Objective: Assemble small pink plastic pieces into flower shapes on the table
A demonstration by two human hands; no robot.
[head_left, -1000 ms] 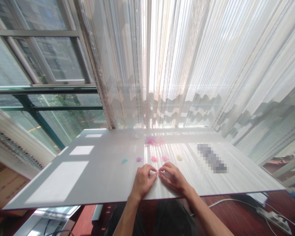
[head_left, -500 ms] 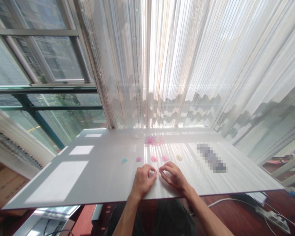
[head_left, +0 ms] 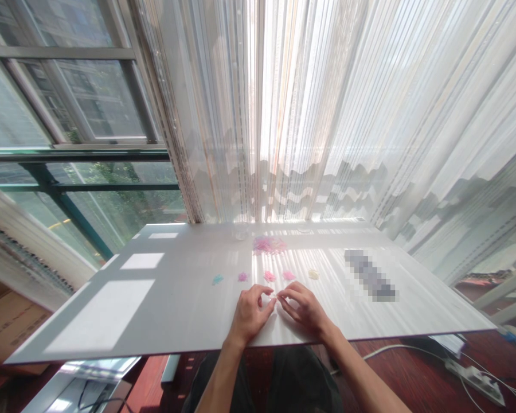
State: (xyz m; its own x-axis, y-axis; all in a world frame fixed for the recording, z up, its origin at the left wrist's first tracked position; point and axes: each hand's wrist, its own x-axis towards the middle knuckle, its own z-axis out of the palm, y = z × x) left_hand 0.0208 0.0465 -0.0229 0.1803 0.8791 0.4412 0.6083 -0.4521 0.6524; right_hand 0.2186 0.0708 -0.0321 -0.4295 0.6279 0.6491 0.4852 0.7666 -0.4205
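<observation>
My left hand (head_left: 250, 314) and my right hand (head_left: 304, 310) meet fingertip to fingertip near the table's front edge. Both are curled into pinches around something tiny and pale, too small to make out. Just beyond them, small piles of thin coloured pieces lie in a row: a teal pile (head_left: 217, 280), a purple pile (head_left: 243, 277), a coral-pink pile (head_left: 269, 276), a light pink pile (head_left: 289, 276) and a pale yellow pile (head_left: 313, 275). Farther back is a larger mixed pile (head_left: 269, 245) of pink and purple pieces.
The white table (head_left: 189, 321) carries a clear round container (head_left: 241, 232) at the back and a blurred dark object (head_left: 371, 276) on the right. Sheer curtains (head_left: 309, 115) hang behind it. A power strip (head_left: 475, 381) with cables lies on the floor at right.
The fingertips of my hands have drawn slightly closer together, and the left thumb now reaches towards the right fingertips. The piles have not moved.
</observation>
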